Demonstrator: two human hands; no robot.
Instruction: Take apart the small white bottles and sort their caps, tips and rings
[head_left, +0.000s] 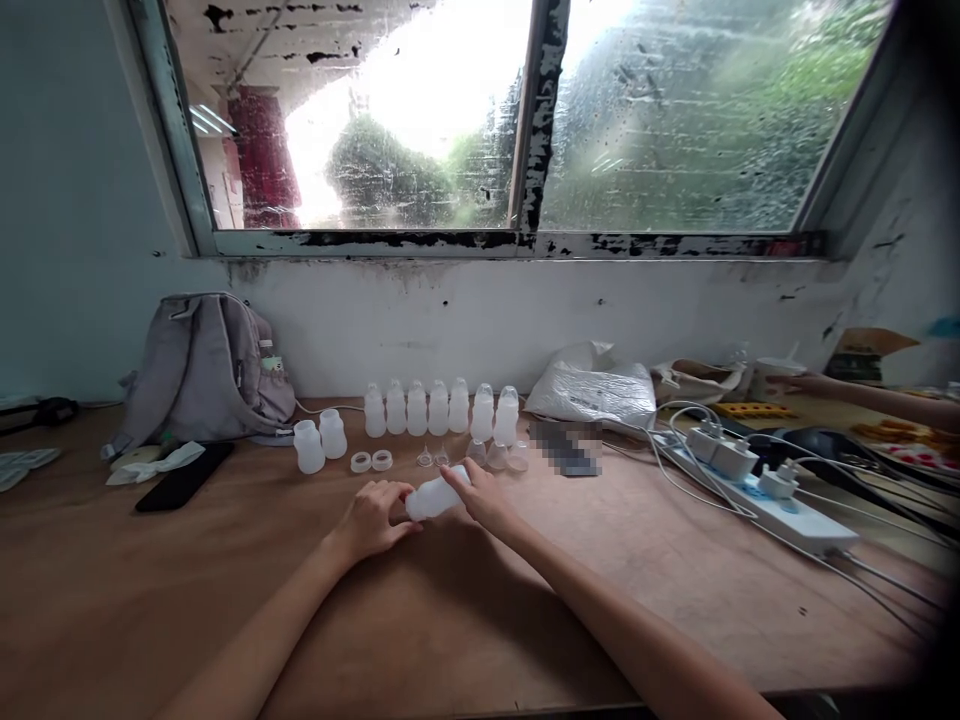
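Observation:
A white translucent baby bottle (433, 497) is tilted almost on its side above the table, its narrower end toward the left. My right hand (487, 497) grips its upper right end. Fingers of my left hand (373, 518) close round the lower left end and partly hide it. Behind my hands lie two white collar rings (372, 461), two clear teats (433, 457) and several clear caps (496, 456). Two uncapped bottles (309, 447) stand to the left. Along the back, several capped bottles (417, 408) form a row.
A grey backpack (202, 370) leans at the back left, with a black phone (185, 477) and a tissue before it. A silvery bag (594, 388) lies back right. Farther right are a power strip (780, 510) with plugs and cables, and another person's arm (870, 395).

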